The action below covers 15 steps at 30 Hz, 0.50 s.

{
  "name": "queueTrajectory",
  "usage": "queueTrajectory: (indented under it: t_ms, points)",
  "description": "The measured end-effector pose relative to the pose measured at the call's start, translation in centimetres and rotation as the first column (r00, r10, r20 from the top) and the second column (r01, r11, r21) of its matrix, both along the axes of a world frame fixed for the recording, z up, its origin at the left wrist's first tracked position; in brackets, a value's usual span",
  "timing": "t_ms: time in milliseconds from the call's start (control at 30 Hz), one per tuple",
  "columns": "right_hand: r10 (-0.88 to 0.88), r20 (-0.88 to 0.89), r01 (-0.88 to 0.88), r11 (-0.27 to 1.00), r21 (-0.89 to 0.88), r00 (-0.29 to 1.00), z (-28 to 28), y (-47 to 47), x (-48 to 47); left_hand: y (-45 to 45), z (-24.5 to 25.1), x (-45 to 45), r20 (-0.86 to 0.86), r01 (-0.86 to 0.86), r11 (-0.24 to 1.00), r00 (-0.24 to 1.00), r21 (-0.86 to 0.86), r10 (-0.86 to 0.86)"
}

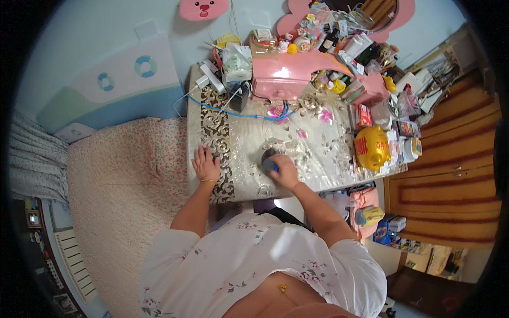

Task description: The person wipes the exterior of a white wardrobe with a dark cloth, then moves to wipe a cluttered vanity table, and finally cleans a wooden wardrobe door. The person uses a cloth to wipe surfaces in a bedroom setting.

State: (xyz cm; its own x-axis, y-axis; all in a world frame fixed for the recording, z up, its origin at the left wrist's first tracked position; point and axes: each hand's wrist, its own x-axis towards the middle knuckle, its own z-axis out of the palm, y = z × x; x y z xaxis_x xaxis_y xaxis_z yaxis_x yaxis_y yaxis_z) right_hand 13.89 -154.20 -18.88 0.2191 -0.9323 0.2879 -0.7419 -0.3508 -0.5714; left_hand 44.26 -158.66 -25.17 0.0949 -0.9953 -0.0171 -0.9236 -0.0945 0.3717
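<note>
Flat on the left edge of the table, my left hand [206, 163] rests on the patterned plastic tablecloth [246, 175] with its fingers apart. A small dark patch beside its thumb cannot be told from the dark scroll band of the cloth. My right hand [285, 171] is closed around a dark rounded object [269, 156] with a blue part, held low over the middle of the cloth. My fingers hide much of that object, and its exact kind cannot be told. Beyond both hands, a coiled blue cable [254, 116] lies across the cloth.
A pink drawer unit [280, 75] stands at the back, with a tissue pack [237, 61] and a black charger block [239, 97] to its left. Along the right edge sit a gold piggy bank [372, 148] and crowded bottles. A bed [123, 171] adjoins the left side.
</note>
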Motion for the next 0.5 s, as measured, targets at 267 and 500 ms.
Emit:
queueTrajectory:
  t_ms: [267, 500]
  points:
    - [-0.429, 0.107, 0.442, 0.882, -0.165, 0.897, 8.0, -22.6, -16.2, -0.2, 1.3, -1.2, 0.189, -0.084, 0.974, 0.981, 0.209, 0.044]
    - [-0.417, -0.305, 0.407, 0.908, -0.098, 0.856, 9.7, -37.8, -21.0, -0.1, 0.7, -1.0, 0.219, -0.063, 0.989, 0.975, 0.135, 0.032]
